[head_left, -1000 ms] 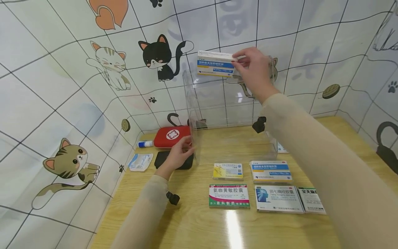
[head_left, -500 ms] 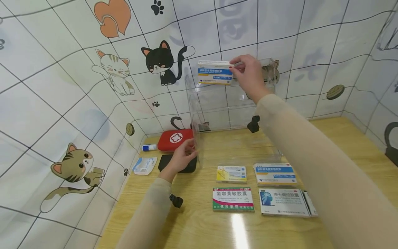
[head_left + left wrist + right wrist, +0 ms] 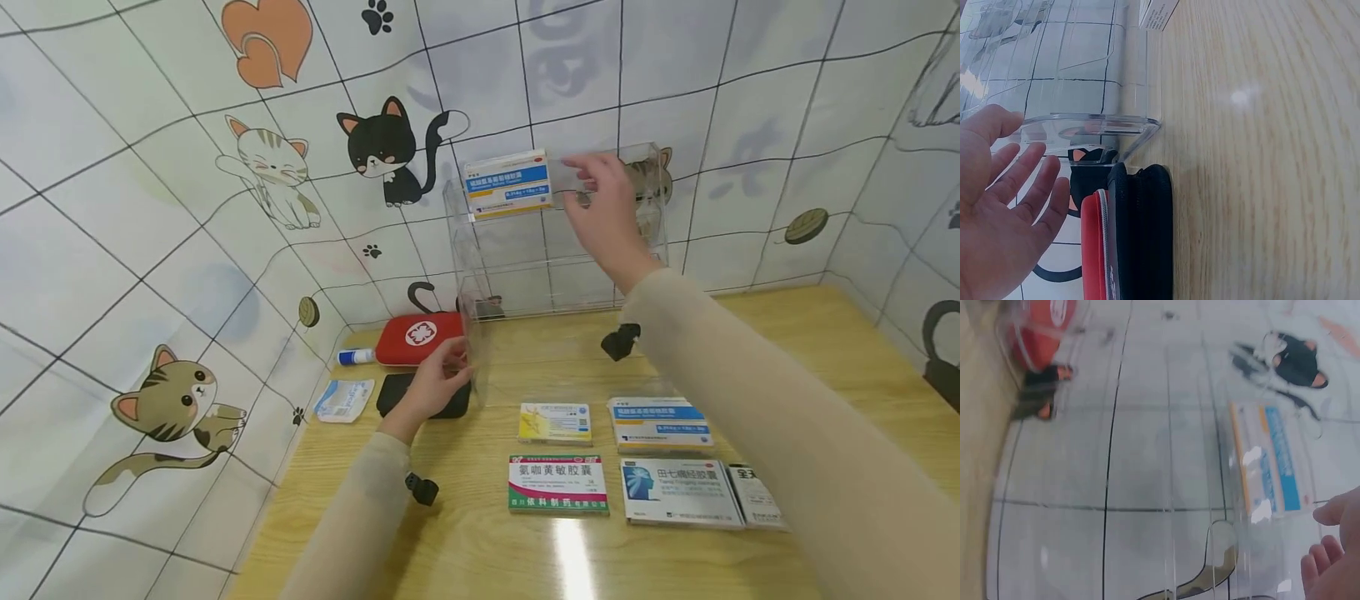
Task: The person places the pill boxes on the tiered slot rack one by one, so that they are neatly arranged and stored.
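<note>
A clear plastic rack (image 3: 555, 265) stands against the wall. On its top level, toward the left end, sits a blue, white and yellow medicine box (image 3: 510, 187), tilted slightly. My right hand (image 3: 606, 212) is just right of this box, fingers apart from it and holding nothing. In the right wrist view, the box (image 3: 1270, 459) shows through the clear plastic, beside the thumb. My left hand (image 3: 437, 379) is at the rack's left side. The left wrist view shows its thumb at the rack's edge (image 3: 1094, 117), the other fingers (image 3: 1040, 187) loosely extended.
Left of the rack lie a red first-aid case (image 3: 408, 340), a black case (image 3: 393, 392), a small blue-and-white bottle (image 3: 355, 357) and a white packet (image 3: 343, 400). In front are several medicine boxes, including a green-and-white one (image 3: 558, 483) and a yellow-and-white one (image 3: 555, 423).
My right hand lowered the blue, white and yellow box onto the rack's top level and let go; the hand is now apart from it. My left hand stayed at the rack's side.
</note>
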Available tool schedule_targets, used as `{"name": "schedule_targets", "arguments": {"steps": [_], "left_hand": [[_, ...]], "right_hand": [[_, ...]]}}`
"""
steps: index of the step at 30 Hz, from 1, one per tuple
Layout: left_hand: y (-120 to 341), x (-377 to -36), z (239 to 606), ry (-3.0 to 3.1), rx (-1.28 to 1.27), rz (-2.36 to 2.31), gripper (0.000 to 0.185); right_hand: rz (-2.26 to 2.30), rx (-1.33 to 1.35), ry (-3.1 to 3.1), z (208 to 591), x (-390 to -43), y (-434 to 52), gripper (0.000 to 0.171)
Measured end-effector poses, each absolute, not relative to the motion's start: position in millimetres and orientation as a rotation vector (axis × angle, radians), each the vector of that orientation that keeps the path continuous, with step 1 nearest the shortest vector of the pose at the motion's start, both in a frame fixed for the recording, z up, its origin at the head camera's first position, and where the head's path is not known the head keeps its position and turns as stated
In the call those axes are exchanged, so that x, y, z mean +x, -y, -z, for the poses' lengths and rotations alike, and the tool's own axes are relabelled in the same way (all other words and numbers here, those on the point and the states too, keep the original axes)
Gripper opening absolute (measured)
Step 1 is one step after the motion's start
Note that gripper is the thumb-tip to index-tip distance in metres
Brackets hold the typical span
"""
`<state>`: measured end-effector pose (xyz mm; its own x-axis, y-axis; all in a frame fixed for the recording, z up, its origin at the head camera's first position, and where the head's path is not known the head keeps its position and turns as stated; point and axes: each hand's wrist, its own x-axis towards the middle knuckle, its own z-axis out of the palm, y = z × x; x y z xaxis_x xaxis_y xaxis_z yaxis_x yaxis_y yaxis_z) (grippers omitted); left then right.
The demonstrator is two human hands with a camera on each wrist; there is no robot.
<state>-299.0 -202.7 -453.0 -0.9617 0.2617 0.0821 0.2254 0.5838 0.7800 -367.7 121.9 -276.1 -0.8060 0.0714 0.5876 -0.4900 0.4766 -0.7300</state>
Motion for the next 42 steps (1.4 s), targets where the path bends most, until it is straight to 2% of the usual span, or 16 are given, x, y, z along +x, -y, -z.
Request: {"name": "schedule_targets", "arguments": {"steps": [5, 17, 31, 39, 42], "left_hand": [[203, -299, 453, -2.74, 0.427, -1.368, 0.056], [207, -298, 459, -2.729, 0.436, -1.399, 0.055], [205, -300, 454, -2.738, 0.472, -1.347, 0.055], [204, -301, 450, -2.712, 0.481, -1.328, 0.057], [205, -300, 449, -2.718, 0.479, -1.327, 0.056]], "right_hand": [[-1.31, 0.39, 2.151, 299, -325, -138, 0.028], [-1.227, 0.257, 2.438, 367, -243, -211, 0.027], [-0.934, 0.325, 2.74, 425, -188, -309, 0.028], [-0.876, 0.298, 2.955, 461, -153, -365, 0.033], [-0.85, 0.314, 3.015, 468, -146, -379, 0.04]]}}
